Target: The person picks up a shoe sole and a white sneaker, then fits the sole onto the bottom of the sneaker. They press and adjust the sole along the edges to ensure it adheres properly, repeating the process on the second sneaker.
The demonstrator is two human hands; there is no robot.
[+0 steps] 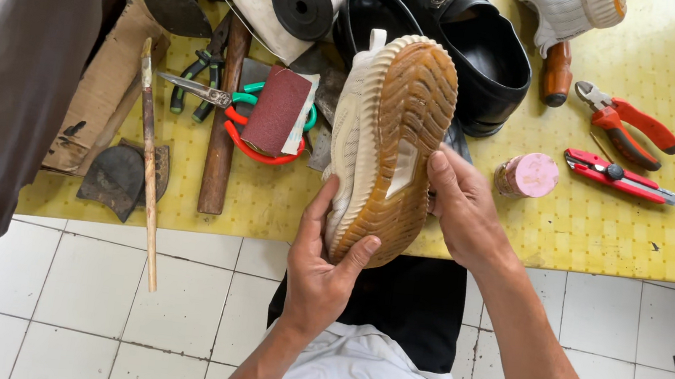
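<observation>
— Yellow checked tabletop (pixel 629 231), cluttered; cream knit sneaker with ridged gum-rubber sole (pixel 398 137) held sole-up over its near edge?

— Yes — left hand (pixel 324 268) cupping heel, right hand (pixel 462 208) gripping side. Best kept steady, thumbs pressing evenly.

That cream knit sneaker (pixel 361 133) has a tan gum-rubber sole with a wavy ridged tread (pixel 397 146). The table's plastic cloth (pixel 629 231) is yellow with a fine check. Glossy black leather shoe (pixel 464 43), red-handled pliers (pixel 626 125), red utility knife (pixel 620 177), pink-capped little jar (pixel 528 176), maroon sandpaper block (pixel 277 111), white floor tiles (pixel 81 287).
</observation>
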